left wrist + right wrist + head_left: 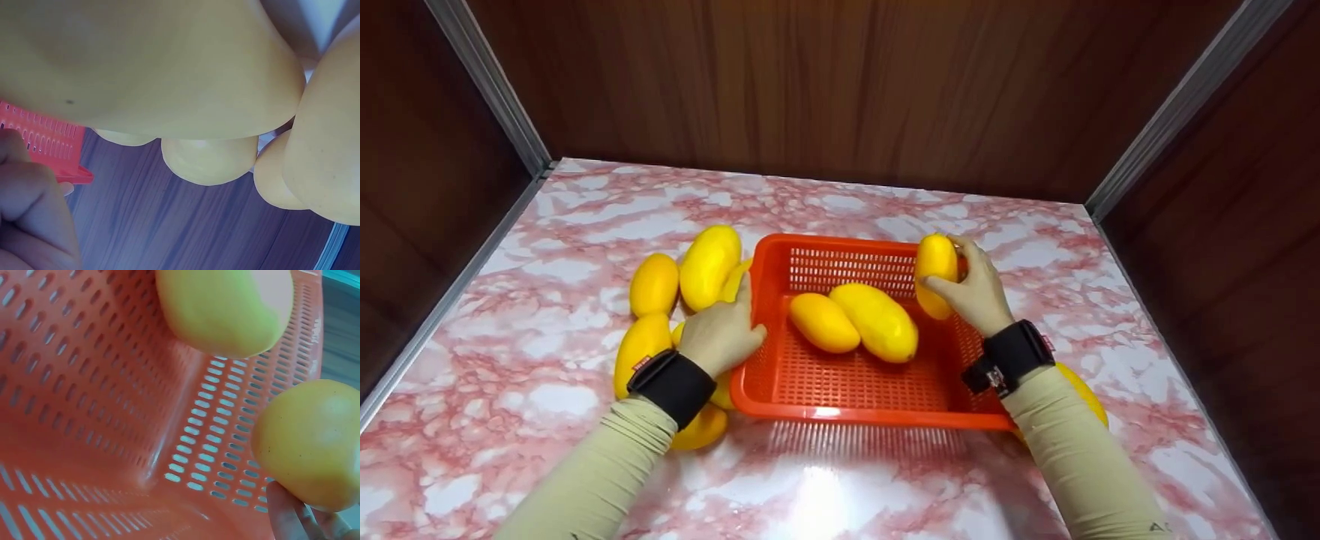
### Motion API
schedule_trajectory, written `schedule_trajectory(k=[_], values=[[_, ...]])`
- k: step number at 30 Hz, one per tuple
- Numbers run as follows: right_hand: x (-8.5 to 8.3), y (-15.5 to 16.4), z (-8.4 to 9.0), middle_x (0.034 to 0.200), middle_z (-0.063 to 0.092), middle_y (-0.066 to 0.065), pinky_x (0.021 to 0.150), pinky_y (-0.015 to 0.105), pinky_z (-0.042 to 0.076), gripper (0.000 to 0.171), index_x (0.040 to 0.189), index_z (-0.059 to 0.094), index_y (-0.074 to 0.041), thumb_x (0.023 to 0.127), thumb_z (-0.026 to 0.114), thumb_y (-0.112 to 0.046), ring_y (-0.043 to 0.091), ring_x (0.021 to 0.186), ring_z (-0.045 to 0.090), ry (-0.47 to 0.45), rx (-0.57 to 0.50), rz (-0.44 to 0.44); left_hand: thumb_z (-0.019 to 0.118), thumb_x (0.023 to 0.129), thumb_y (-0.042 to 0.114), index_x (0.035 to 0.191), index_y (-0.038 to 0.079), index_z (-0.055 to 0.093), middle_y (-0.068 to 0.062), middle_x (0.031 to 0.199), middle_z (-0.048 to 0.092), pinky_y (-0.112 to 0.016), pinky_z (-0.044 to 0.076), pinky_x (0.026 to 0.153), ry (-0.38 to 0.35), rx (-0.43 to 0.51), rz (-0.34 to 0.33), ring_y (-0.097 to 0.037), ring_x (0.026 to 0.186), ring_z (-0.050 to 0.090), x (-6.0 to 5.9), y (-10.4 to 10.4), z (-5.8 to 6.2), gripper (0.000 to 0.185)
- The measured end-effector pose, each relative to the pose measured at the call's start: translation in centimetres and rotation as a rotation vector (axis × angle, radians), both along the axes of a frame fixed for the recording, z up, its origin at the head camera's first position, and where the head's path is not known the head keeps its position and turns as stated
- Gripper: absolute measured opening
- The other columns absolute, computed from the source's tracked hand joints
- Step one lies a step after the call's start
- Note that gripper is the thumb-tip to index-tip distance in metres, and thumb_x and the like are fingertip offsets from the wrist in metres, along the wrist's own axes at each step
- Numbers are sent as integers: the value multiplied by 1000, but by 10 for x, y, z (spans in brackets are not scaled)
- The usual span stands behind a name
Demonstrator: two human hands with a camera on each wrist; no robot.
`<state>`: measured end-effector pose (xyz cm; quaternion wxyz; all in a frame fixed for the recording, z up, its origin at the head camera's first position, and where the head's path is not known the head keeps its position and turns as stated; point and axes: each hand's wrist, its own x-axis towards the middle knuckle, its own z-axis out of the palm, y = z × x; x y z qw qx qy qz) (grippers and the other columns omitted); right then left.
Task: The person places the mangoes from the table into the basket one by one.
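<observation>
Right grip (979, 294) clasps one mango (935, 259); left grip (720, 334), one basket (855, 415); two mangoes (877, 324) lie inside.

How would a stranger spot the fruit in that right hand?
Find the red rectangular plastic basket on the pink marbled table. Near its right side, a bare right hand holds a yellow oval fruit. Unlike the two yellow oval fruits inside, it sits between thumb and fingers.
</observation>
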<state>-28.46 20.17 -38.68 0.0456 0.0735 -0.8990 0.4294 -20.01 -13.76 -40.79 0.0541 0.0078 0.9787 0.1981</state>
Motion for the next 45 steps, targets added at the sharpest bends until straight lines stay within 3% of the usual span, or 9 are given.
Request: schedule_trajectory(k=[8, 22, 29, 37, 45], values=[[0, -6, -6, 138, 46, 22, 100, 49, 43, 74, 148, 39, -6, 84, 74, -23, 35, 119, 49, -19, 60, 26, 53, 93, 32, 159, 5, 7, -7, 66, 54, -35, 38, 49, -30, 21, 7, -25, 55, 55, 0, -2, 0, 85], [-1, -9, -12, 151, 37, 21, 111, 54, 34, 78, 151, 36, -12, 85, 74, -28, 37, 132, 42, -103, 195, 54, 53, 91, 32, 159, 4, 10, -7, 65, 53, -36, 37, 48, 6, 7, -1, -26, 56, 54, 0, 0, 0, 85], [-3, -11, -14, 147, 44, 23, 111, 54, 33, 82, 152, 35, -11, 83, 75, -27, 39, 129, 46, -105, 254, 70, 53, 91, 32, 159, 4, 10, -10, 68, 57, -36, 38, 49, 0, 10, 1, -27, 57, 57, 0, -2, 0, 85], [-3, -13, -15, 139, 53, 20, 105, 50, 42, 76, 145, 41, -9, 82, 77, -27, 36, 120, 54, -155, 247, 62, 53, 92, 31, 159, 4, 11, -9, 67, 56, -36, 38, 49, 15, 10, 2, -26, 56, 56, 1, -1, 1, 84], [0, -12, -18, 153, 35, 25, 113, 55, 32, 77, 149, 43, -11, 82, 76, -28, 40, 135, 43, -141, 311, 102, 53, 92, 31, 159, 4, 10, -9, 67, 54, -36, 37, 49, 3, 1, 4, -26, 56, 54, 1, 0, 0, 84]])
